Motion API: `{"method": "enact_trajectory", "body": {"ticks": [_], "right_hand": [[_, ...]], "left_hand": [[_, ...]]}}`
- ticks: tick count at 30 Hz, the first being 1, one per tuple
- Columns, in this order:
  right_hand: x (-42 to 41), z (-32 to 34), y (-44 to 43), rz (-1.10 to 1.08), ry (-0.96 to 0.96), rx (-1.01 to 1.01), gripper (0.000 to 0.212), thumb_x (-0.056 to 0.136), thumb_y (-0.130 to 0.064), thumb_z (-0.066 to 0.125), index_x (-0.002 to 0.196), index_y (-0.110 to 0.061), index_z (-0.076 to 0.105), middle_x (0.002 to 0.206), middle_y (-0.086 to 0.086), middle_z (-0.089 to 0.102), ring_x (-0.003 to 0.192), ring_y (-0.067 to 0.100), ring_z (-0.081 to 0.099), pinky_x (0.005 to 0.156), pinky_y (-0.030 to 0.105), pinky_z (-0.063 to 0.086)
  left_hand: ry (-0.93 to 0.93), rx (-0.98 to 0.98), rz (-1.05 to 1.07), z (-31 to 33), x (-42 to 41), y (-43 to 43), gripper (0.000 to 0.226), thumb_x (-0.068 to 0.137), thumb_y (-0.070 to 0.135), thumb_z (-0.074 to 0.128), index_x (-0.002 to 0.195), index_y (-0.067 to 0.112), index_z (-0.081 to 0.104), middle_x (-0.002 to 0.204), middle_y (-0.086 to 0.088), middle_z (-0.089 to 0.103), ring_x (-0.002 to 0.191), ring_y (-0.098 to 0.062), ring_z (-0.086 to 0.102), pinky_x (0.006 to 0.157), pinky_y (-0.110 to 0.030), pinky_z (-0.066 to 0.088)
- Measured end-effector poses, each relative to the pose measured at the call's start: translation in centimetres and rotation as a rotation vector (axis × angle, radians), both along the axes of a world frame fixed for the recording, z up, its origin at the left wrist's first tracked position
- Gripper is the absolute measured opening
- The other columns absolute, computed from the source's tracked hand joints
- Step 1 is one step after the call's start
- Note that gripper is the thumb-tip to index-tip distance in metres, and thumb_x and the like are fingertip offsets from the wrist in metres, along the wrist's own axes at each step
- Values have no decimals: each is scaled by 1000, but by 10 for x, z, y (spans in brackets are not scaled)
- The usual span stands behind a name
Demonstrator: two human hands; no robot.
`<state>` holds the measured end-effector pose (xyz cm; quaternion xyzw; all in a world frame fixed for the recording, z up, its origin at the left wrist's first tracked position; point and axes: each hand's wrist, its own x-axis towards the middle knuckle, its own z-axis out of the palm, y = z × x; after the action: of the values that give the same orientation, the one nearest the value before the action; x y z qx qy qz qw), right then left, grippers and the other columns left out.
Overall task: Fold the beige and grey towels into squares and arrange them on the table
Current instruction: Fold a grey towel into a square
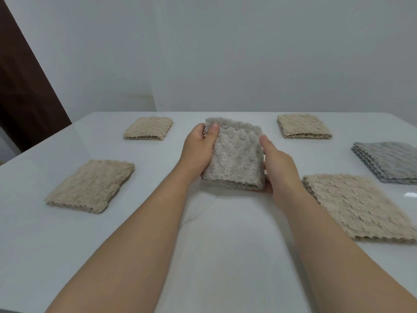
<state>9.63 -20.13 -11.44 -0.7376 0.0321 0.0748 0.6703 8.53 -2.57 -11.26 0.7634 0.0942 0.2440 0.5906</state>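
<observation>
Hands meet at the centre of the frame, where we hold a folded greyish-beige towel point(234, 154) between them, its far edge tipped up above the white table point(225, 256). Our left hand point(198, 150) grips the towel's left side, thumb laid on top and fingers curled beneath. Our right hand point(279, 166) clasps the right side, thumb along the edge and fingers tucked under the near corner. Whether the near edge touches the table we cannot tell. Around it lie folded squares: a small beige towel point(147, 128) at upper left, a beige towel point(90, 186) at middle left, another beige towel point(303, 127) at upper right, a larger beige towel point(358, 206) at lower right, and a grey towel point(388, 161) at the right edge.
</observation>
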Motion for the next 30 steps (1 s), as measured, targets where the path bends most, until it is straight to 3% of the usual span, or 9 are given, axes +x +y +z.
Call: {"method": "enact_trajectory", "body": {"ticks": [3, 5, 7, 10, 15, 20, 22, 25, 30], "right_hand": [[3, -7, 5, -73, -171, -168, 68, 95, -72, 38, 86, -9, 63, 86, 4, 69, 86, 28, 67, 82, 39, 55], [4, -10, 6, -124, -269, -253, 59, 101, -63, 33, 95, -9, 56, 89, 3, 61, 92, 30, 60, 79, 37, 45], [5, -11, 6, -144, -291, -265, 51, 104, -58, 32, 104, -11, 51, 85, -4, 53, 89, 25, 52, 76, 33, 35], [6, -15, 8, -131, -293, -290, 42, 105, -54, 33, 105, -14, 46, 83, -4, 51, 87, 24, 52, 74, 32, 34], [8, -15, 7, -93, -334, -335, 48, 104, -57, 34, 103, -12, 50, 86, -1, 54, 87, 25, 52, 73, 32, 33], [8, -12, 5, -118, -329, -341, 66, 102, -65, 14, 75, -17, 50, 84, 4, 60, 85, 27, 56, 77, 39, 41], [11, -12, 6, -144, -344, -385, 63, 105, -59, 14, 75, -16, 50, 85, 7, 61, 87, 30, 56, 75, 38, 39], [16, -19, 5, -195, -363, -395, 57, 106, -53, 21, 98, -12, 60, 97, 6, 64, 94, 30, 57, 77, 37, 37], [19, -24, 5, -215, -343, -346, 39, 109, -42, 29, 104, -13, 54, 87, 0, 59, 83, 25, 57, 71, 34, 37]], "left_hand": [[-3, -6, -77, -3, 0, -9, 38, 101, 48, 57, 92, 12, 62, 85, -13, 71, 78, -22, 69, 80, -48, 58], [-4, 22, -68, -7, 1, -11, 34, 102, 46, 57, 85, 17, 59, 76, 0, 67, 71, -14, 63, 72, -40, 54], [-3, 80, -35, -11, 4, -8, 38, 102, 46, 57, 85, 13, 57, 72, -1, 60, 66, -15, 54, 67, -36, 46], [8, 165, 33, -12, 7, -4, 29, 102, 40, 59, 88, 15, 56, 66, -3, 51, 59, -15, 44, 60, -32, 38], [77, 204, 56, -14, 7, -4, 25, 104, 36, 54, 89, 17, 55, 76, 2, 59, 68, -14, 52, 64, -32, 39], [184, -30, 58, -14, 14, -11, 24, 96, 34, 57, 88, 11, 60, 88, -7, 65, 82, -23, 59, 74, -37, 45], [177, -31, 86, -14, 13, -16, 31, 97, 42, 55, 81, 16, 54, 82, -2, 59, 76, -18, 55, 69, -35, 41], [144, 157, 156, -17, 9, -21, 44, 105, 48, 44, 72, 18, 45, 71, 6, 54, 65, -11, 47, 59, -29, 34], [76, 260, 245, -21, 11, -17, 39, 107, 39, 45, 83, 11, 56, 69, 5, 54, 62, -7, 46, 53, -15, 33]]}}
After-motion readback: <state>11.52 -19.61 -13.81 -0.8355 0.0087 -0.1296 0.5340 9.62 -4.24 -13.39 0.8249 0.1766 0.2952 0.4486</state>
